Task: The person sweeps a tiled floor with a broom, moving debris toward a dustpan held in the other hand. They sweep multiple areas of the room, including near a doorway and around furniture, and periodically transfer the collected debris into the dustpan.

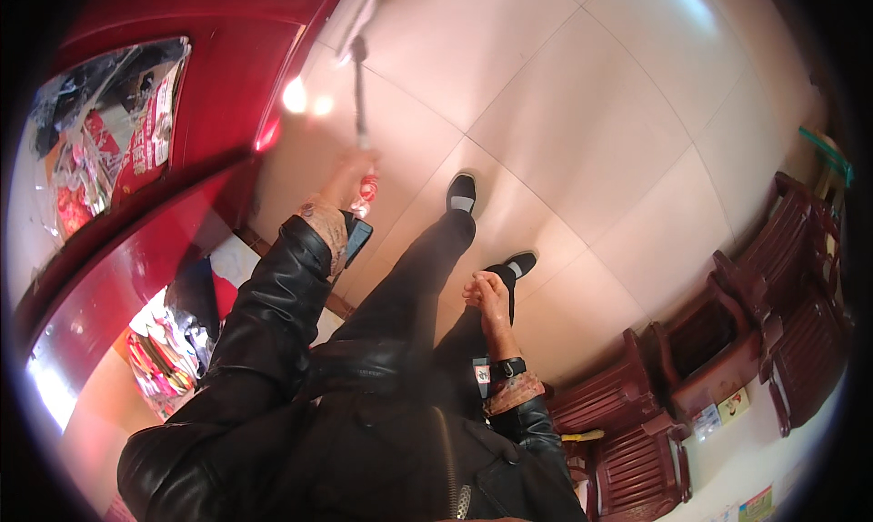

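Observation:
My left hand (350,178), somewhat blurred, is closed around the lower end of a thin dark stick (360,90). A red-and-white twisted piece (366,195) shows at the grip beside my fingers. The stick points away over the tiled floor, and a pale, blurred shape (364,22) lies at its far end; I cannot tell what it is. A dark flat device (357,238) sits at my left wrist. My right hand (491,296) hangs near my right leg with its fingers curled in, and nothing shows in it. A black wristband (513,367) is on that wrist.
At the left stands a glossy red cabinet (232,76), with plastic-wrapped packages (100,149) on it and colourful items (168,345) lower down. Dark red wooden chairs (627,390) line the right side. Pale tiles (582,95) cover the floor around my feet.

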A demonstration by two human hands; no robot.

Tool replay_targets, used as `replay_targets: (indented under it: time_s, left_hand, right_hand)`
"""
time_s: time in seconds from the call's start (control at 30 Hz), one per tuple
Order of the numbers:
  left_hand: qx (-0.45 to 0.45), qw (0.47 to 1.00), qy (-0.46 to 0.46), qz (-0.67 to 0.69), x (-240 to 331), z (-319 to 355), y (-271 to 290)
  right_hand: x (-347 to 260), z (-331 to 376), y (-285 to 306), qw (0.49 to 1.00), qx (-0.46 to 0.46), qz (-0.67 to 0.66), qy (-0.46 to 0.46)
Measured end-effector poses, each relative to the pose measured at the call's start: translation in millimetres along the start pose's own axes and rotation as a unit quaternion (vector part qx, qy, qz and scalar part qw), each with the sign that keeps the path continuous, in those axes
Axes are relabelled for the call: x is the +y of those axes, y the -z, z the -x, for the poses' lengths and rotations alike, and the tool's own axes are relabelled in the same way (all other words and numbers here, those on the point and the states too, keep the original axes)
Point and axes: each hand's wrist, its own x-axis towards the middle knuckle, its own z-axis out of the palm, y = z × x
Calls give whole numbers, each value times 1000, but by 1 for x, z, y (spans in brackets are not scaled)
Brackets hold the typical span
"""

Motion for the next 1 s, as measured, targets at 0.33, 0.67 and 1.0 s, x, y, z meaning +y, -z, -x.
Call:
replay_targets:
  time_s: [0.33, 0.67, 1.0]
  left_hand:
    - [-227, 967, -3, -114, -15, 68, -70]
    - [-307, 927, 126, 175, -63, 198, -89]
    - [-313, 923, 162, 153, -65, 212, -133]
  right_hand:
    - [-27, 8, -57, 993, -69, -62, 66]
    - [-106, -6, -64, 947, -264, -172, 61]
    - [-115, 2, -22, 958, -218, -150, -108]
